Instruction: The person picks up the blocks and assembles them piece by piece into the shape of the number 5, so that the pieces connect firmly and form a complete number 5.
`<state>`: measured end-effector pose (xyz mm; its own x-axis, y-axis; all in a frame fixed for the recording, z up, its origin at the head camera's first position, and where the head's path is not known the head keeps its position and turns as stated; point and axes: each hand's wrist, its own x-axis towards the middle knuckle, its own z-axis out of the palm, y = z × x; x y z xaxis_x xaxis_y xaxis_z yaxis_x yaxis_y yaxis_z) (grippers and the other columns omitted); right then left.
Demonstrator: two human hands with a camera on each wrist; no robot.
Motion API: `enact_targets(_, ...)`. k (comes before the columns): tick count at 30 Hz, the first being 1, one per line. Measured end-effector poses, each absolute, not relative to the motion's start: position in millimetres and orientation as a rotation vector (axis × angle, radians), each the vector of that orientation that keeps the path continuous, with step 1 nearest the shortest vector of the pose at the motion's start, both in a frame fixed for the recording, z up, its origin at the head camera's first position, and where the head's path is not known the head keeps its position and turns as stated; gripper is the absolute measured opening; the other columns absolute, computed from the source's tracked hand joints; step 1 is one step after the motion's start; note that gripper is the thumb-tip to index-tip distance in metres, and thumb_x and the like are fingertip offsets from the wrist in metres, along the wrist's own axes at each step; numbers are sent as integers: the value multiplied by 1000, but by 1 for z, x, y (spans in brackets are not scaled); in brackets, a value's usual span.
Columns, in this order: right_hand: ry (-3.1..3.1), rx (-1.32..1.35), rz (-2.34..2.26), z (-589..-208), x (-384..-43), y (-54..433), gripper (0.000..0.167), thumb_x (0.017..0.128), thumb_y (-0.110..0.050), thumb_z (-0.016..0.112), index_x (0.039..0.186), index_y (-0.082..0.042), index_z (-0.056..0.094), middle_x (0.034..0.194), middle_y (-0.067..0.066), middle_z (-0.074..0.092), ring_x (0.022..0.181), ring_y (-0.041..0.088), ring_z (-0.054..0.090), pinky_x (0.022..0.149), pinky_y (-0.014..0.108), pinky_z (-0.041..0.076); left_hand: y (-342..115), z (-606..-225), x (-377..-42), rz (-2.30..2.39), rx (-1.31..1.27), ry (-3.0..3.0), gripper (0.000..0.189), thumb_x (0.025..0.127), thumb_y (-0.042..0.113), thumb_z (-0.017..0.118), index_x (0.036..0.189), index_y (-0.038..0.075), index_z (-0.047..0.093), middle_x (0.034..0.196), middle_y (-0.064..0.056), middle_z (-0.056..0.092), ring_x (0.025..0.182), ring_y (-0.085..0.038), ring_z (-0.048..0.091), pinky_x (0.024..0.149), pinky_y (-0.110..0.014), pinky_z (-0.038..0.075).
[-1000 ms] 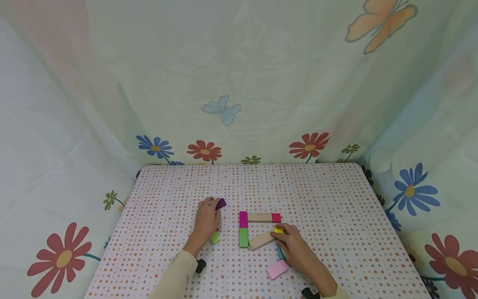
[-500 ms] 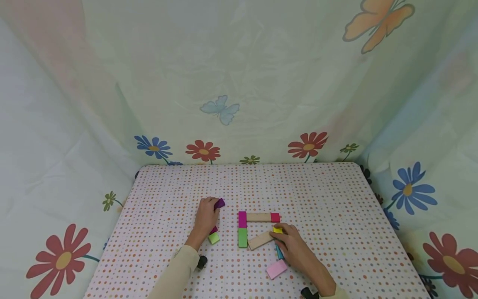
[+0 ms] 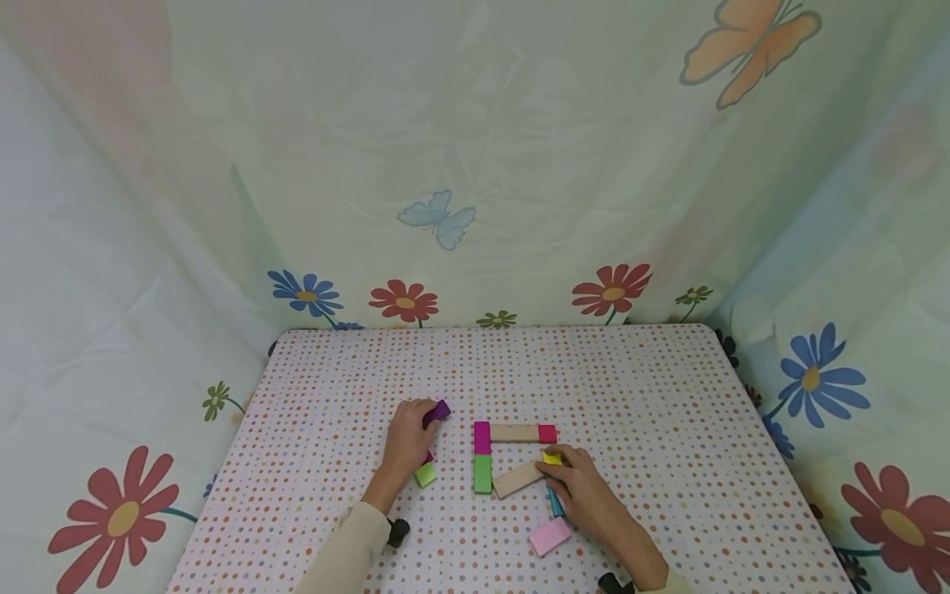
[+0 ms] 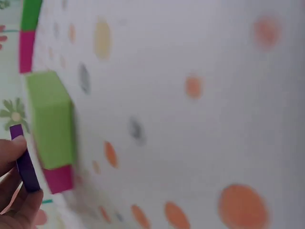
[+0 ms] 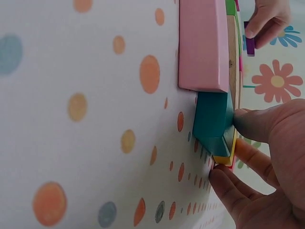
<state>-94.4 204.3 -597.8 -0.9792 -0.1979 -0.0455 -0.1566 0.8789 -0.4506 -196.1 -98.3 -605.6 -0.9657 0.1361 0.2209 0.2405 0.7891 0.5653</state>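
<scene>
My left hand (image 3: pixel 405 439) pinches a purple block (image 3: pixel 439 412) between thumb and fingers; the left wrist view shows the purple block (image 4: pixel 26 164) raised off the table. My right hand (image 3: pixel 590 493) holds a yellow block (image 3: pixel 552 458) at the right end of a slanted wooden block (image 3: pixel 518 478). Beside it, a teal block (image 5: pixel 211 114) lies partly under the right hand, near the thumb. The arrangement also has a magenta block (image 3: pixel 482 438), a green block (image 3: pixel 482 475), an upper wooden block (image 3: pixel 514 433) and a red block (image 3: pixel 547 434).
A pink block (image 3: pixel 550 537) lies in front of the right hand. Near the left wrist are a lime green block (image 3: pixel 426 474) and a partly hidden dark pink block (image 3: pixel 429 457). The dotted tabletop (image 3: pixel 631 379) meets a flowered curtain (image 3: pixel 512 165) behind.
My left hand turns the purple block slightly and shifts a little towards me with it. My right hand and the blocks around it stay in place.
</scene>
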Motion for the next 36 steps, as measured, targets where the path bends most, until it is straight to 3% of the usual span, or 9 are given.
enact_targets(10, 2957, -287, -704, -597, -95, 205, 31, 100, -12, 72, 131, -15, 76, 146, 8, 60, 128, 27, 57, 107, 47, 55, -80, -575, -146, -928, -523, -2776, 31, 91, 11, 83, 121, 5, 78, 123, -9, 77, 114, -24, 70, 94, -38, 63)
enact_targets(16, 2971, -286, -704, -598, -95, 205, 31, 100, -12, 73, 131, -16, 77, 146, 7, 60, 129, 26, 56, 107, 46, 56, -76, -570, -117, -987, -791, -2882, 34, 90, 15, 84, 123, 10, 78, 124, -3, 78, 116, -19, 70, 99, -33, 62)
enact_targets(27, 2982, -304, -709, -599, -95, 206, 31, 100, -12, 73, 131, -15, 76, 146, 7, 60, 131, 27, 56, 108, 47, 55, -74, -581, -85, -887, -1310, -2965, 29, 91, 19, 84, 119, 20, 79, 118, 9, 77, 113, -4, 68, 97, -19, 58)
enact_targets(36, 2971, -287, -706, -602, -95, 206, 31, 100, -13, 72, 131, -16, 76, 146, 7, 60, 131, 27, 56, 109, 49, 55, -66, -598, -74, -812, -1443, -2903, 29, 90, 22, 85, 119, 20, 79, 117, 10, 77, 110, -1, 66, 93, -11, 54)
